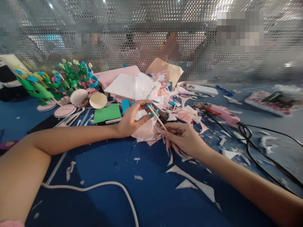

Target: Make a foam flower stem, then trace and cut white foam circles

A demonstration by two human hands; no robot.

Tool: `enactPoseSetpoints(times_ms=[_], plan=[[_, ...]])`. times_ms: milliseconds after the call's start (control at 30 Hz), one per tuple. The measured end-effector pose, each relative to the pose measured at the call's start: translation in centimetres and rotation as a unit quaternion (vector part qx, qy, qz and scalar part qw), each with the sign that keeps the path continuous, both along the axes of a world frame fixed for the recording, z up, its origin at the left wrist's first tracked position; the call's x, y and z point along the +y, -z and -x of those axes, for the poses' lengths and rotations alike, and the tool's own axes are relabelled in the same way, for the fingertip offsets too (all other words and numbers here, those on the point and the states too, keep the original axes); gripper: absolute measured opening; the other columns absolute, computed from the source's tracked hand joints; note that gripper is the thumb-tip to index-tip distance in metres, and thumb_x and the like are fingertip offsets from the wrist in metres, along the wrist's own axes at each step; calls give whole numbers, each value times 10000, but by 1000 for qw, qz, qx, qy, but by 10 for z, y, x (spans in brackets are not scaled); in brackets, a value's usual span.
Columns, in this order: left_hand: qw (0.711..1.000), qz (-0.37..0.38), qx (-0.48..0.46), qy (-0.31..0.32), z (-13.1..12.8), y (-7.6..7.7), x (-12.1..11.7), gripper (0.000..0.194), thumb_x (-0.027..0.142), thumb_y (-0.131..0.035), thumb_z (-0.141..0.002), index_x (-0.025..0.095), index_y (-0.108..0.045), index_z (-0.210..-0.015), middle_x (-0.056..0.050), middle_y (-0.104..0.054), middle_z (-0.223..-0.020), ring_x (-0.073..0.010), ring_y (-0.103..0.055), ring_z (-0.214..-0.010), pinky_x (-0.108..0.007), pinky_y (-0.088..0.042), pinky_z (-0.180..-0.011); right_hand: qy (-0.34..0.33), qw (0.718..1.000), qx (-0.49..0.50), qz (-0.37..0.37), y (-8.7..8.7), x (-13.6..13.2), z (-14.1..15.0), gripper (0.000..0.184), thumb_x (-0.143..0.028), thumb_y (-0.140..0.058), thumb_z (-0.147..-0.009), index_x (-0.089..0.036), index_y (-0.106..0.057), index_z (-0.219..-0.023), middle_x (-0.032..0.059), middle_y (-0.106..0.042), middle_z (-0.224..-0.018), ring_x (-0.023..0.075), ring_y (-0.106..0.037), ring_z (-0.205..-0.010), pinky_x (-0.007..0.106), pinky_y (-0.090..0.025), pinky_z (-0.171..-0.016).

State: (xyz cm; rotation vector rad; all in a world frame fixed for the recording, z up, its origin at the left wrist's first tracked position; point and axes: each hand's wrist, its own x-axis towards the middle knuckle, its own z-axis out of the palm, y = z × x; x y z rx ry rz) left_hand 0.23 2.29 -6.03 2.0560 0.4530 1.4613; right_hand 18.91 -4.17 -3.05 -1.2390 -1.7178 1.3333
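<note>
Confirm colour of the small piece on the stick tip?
Teal-blue piece on the wooden stick; head view.

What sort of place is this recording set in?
Probably a craft workbench: paper offcuts litter the blue table, finished paper flowers on sticks stand at the back left, and both hands work a wooden stick.

A blue work table [151, 195] spreads beneath and around the hands. Beyond them, a silvery perforated metal screen [236, 63] closes off the far side, with blurred bright ceiling lights [50, 5] glinting through its holes.
</note>
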Motion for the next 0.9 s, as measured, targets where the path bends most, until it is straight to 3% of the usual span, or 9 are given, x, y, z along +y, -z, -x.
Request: enactPoseSetpoints(times_ms=[267, 900], plan=[[1000, 6, 3, -2, 0, 0, 0, 355, 309, -588, -811, 210, -508, -1142, -74, -558, -1092, -173, -558, -1003, -361, -444, -947, -2, 1000, 4, 3, 2, 1, -2, 358, -483, -648, -704, -134, -634, -782, -32, -548, -418, 34, -383, -259, 149, -294, -288], [1000, 16, -2, 3, -1, -1, -1, 345, 284, -582, -814, 208, -502, -1141, -73, -562, -1085, -164, -567, -980, -347, -463, -926, 5, 1000, -1, 2, -2, 0, 1, 471, -588, -614, -675, -129, -636, -780, -24, -539, -406, 39, -371, -250, 165, -284, -273]])
